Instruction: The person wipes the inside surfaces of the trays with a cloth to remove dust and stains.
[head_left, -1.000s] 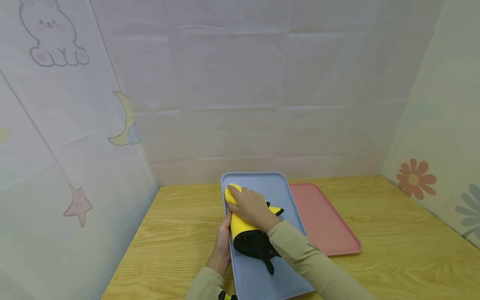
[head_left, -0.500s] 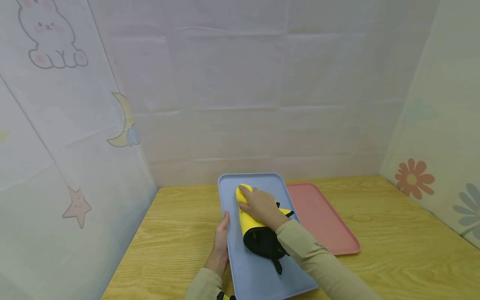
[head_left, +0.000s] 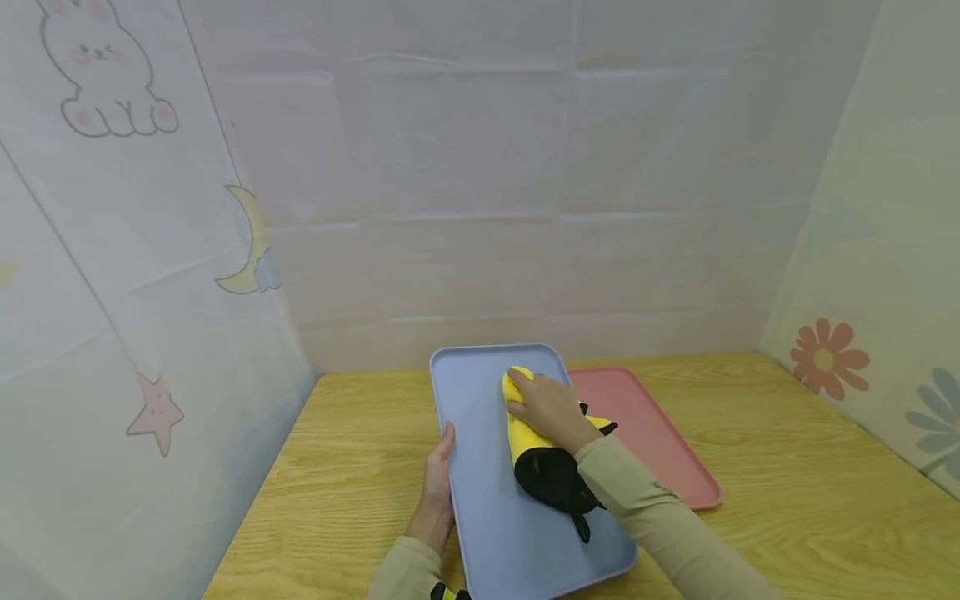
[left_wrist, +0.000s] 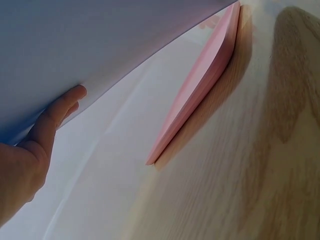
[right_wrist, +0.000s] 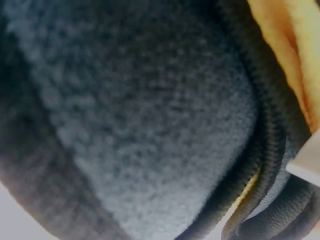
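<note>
My left hand (head_left: pixel 437 492) grips the left edge of a light blue tray (head_left: pixel 480 500), thumb along the rim. In the left wrist view, its fingers (left_wrist: pixel 62 105) reach under the raised, tilted tray. My right hand (head_left: pixel 551 408) holds a bunched cleaning cloth (head_left: pixel 528 438), yellow on one side and dark on the other, against the tray's upper face. Black trim and a hanging loop show at the cloth's lower end. Dark, fuzzy cloth (right_wrist: pixel 150 110) fills most of the right wrist view, hiding the right fingers there.
A pink tray (head_left: pixel 645 442) lies on the wooden table (head_left: pixel 337 467), right of the blue tray and partly covered by it in the head view. A pale wall covering (head_left: pixel 480 208) stands behind, with printed side walls left and right.
My right hand has moved the cloth rightward across the blue tray, from its left edge toward its right side. My left hand keeps its hold; the tray has shifted slightly left.
</note>
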